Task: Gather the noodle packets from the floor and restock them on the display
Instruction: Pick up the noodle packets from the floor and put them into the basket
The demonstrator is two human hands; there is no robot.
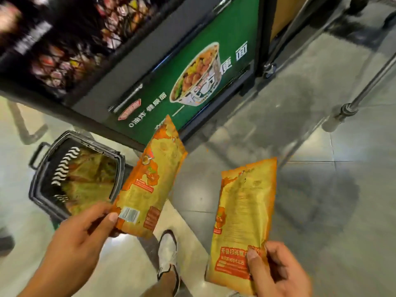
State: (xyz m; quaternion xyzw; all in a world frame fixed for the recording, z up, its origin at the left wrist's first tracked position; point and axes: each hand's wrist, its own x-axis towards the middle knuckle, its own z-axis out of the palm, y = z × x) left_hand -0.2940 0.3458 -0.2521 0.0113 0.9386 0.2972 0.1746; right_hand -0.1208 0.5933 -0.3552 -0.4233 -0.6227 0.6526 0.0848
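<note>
My left hand (79,236) grips the lower end of an orange-and-yellow noodle packet (152,176), which points up toward the display. My right hand (276,273) holds a second, similar noodle packet (244,213) by its bottom corner, upright over the floor. A dark shopping basket (38,181) stands on the floor at the left with several more packets (90,179) inside. The display (192,67) rises ahead, with a green noodle-bowl poster on its end and blurred shelves of packets (64,50) at the upper left.
My white shoe (168,249) is on the tiled floor between the two packets. A metal rail and post (347,108) stand at the right. A castor (269,69) of a trolley sits beside the display's far corner.
</note>
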